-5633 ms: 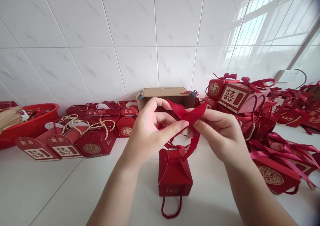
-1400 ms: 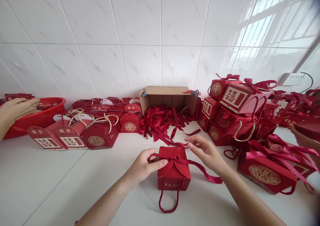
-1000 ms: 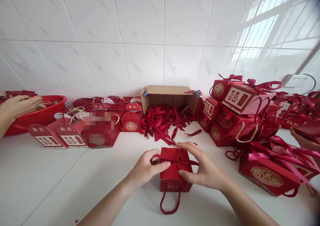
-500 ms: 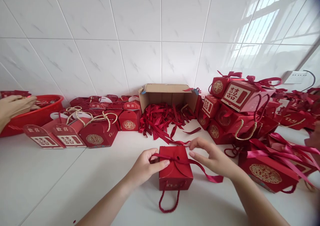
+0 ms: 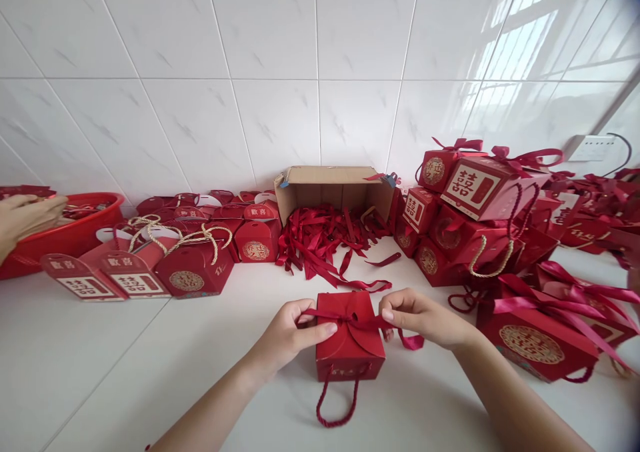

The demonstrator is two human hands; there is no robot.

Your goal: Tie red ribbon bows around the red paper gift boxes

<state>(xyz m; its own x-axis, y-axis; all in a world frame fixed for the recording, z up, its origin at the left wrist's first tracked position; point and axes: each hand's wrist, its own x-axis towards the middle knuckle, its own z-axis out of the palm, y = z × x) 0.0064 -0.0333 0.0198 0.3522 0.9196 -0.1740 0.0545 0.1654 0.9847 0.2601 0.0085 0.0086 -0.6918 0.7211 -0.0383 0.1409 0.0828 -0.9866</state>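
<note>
A small red gift box point(image 5: 345, 362) stands on the white table in front of me, its flaps folded shut on top. Its dark red rope handle point(image 5: 338, 422) hangs down onto the table toward me. Across the lid runs a red ribbon point(image 5: 367, 323), crossed near the middle. My left hand point(image 5: 305, 329) is closed at the box's left edge, pinching one side of the ribbon, with the thumb resting on the lid. To the right of the box, my right hand point(image 5: 417, 315) pinches the other side, and the loose tail hangs below the fingers.
Cut red ribbons point(image 5: 325, 239) spill from a cardboard box point(image 5: 333, 174) by the tiled wall. Several gift boxes point(image 5: 195, 272) stand at left; bow-tied ones point(image 5: 487, 189) are stacked at right. Another person's hand point(image 5: 30, 217) is over a red basket point(image 5: 100, 222) at far left.
My right hand has closed from spread fingers onto the ribbon's right side and drawn it up taut. My left hand has kept its hold on the left side.
</note>
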